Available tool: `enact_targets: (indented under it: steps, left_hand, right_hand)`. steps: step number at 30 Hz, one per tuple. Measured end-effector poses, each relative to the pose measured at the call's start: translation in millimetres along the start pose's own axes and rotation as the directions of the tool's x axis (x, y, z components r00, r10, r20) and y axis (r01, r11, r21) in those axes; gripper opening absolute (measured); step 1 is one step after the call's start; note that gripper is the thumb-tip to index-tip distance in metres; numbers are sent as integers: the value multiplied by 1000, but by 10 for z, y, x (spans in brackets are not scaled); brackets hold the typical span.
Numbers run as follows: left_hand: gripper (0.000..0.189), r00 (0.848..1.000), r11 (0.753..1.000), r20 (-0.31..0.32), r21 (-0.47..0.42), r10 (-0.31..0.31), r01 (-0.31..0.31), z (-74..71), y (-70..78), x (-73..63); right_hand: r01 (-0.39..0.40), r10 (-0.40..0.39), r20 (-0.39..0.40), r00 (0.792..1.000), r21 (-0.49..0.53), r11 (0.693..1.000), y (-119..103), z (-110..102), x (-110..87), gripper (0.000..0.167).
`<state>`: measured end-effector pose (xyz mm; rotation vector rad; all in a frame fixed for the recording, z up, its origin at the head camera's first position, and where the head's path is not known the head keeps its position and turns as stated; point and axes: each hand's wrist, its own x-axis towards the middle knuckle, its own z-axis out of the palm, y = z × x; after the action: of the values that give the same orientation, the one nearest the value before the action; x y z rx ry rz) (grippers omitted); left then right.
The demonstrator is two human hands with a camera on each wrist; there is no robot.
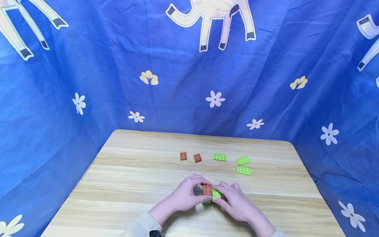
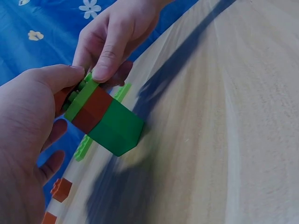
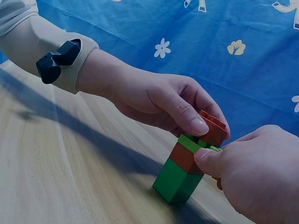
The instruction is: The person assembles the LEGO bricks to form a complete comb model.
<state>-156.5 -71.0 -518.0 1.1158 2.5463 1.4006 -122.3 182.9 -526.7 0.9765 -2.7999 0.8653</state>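
Between the two hands stands a small stack of toy bricks. A dark green block [image 2: 117, 127] is its base, with a reddish-brown brick [image 2: 93, 109] above it and a lime green plate [image 1: 216, 194] on that. My left hand [image 1: 187, 195] pinches another brown brick [image 1: 208, 189] between thumb and fingers, over the left part of the plate. From the other side my right hand [image 1: 237, 201] grips the plate's right end, its thumb in front and fingers behind. In the right wrist view the stack leans slightly, and the green block [image 3: 176, 182] is close over the table.
Two loose brown bricks, one [image 1: 183, 156] left of the other [image 1: 197, 158], lie farther back on the wooden table [image 1: 133, 171]. Right of them are three lime plates: one [image 1: 219, 157], another [image 1: 242, 160], and a third [image 1: 244, 170]. A blue curtain [image 1: 177, 98] surrounds the table's back and sides.
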Motion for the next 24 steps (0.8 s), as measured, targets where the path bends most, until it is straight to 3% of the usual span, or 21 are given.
enact_targets:
  steps: [12, 19, 24]
  left_hand:
    - [37, 999, 999, -30, -6, -37, 36, 53, 2, -34]
    - [37, 996, 995, -33, -60, -77, 75, 74, -21, -51]
    - [36, 998, 998, -34, -22, -61, 60, 65, -11, -35]
  right_hand:
    - [-2, 2, -4, 1000, -6, 1000, -4, 0, 4, 42]
    - [1, -1, -5, 1000, 6, 1000, -8, 2, 10, 41]
    - [9, -8, -14, 1000, 17, 1000, -3, 6, 8, 40]
